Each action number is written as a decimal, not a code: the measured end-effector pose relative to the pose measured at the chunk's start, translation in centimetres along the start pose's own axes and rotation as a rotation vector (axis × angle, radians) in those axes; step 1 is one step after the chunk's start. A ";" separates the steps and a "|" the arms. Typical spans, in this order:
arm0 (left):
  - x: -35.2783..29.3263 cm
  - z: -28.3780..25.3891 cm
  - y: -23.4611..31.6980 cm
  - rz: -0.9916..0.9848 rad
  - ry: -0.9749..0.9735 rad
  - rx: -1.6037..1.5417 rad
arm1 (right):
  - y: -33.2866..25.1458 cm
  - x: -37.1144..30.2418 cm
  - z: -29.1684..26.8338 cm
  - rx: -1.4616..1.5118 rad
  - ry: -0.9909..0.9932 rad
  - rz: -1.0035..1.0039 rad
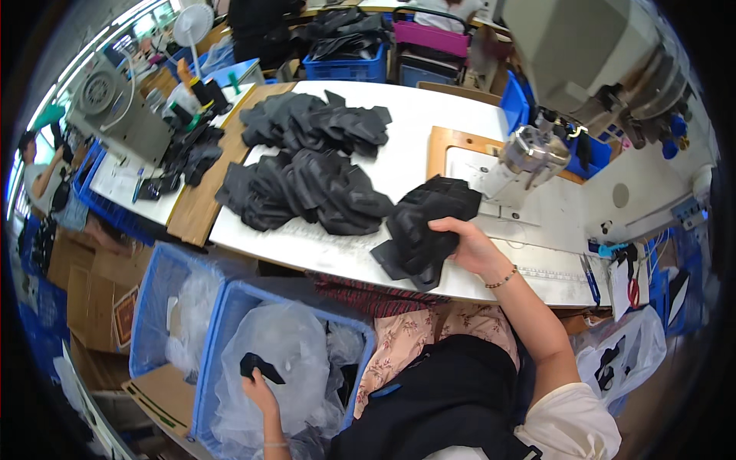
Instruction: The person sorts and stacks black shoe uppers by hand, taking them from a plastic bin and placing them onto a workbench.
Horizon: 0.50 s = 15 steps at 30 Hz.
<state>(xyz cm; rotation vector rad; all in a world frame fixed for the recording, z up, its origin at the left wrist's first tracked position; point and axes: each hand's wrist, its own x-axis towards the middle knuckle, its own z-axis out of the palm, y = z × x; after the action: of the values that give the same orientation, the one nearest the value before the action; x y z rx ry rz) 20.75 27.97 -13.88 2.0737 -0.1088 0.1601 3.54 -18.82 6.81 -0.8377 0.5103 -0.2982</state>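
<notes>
Black pieces (420, 230) are gathered in one loose bunch, and your right hand (468, 245) is closed around the right side of this bunch, with the thumb on top; the other fingers are mostly hidden below. The bunch is over the front part of the white bench (418, 142), but I cannot tell if it is touching the surface. Your left hand (262, 395) is lower and well apart, pinching a single black piece (264, 368) above the clear plastic bag (299, 341), which lines the blue bin (210, 368) under this hand. To the left of your right hand, just beside the bunch, lies a near pile (307, 192) of similar black pieces, and beyond it a far pile (314, 123) lies close behind. Beyond your right hand and a little to its right stands the sewing machine (529, 165), with its metal head above the bench. Farther to the right of the same hand, near the bench's edge, you have the scissors (633, 293) with red handles. On your right wrist there is a beaded bracelet (502, 277).
</notes>
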 end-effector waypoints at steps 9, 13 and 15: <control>-4.1 -1.2 18.9 0.219 -0.162 -0.339 | -1.3 1.3 -1.6 -0.145 -0.101 -0.001; -4.4 6.7 27.4 -0.193 -0.525 -0.967 | -1.9 0.6 -1.6 -0.152 -0.137 0.013; -4.4 10.5 30.2 -0.320 -0.624 -1.055 | -2.2 0.5 -2.7 -0.195 -0.120 0.053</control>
<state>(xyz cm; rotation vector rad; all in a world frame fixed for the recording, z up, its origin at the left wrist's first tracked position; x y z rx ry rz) 12.79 4.15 6.41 0.9973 -0.1861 -0.6261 2.41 -22.12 6.79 -1.0227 0.4533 -0.1499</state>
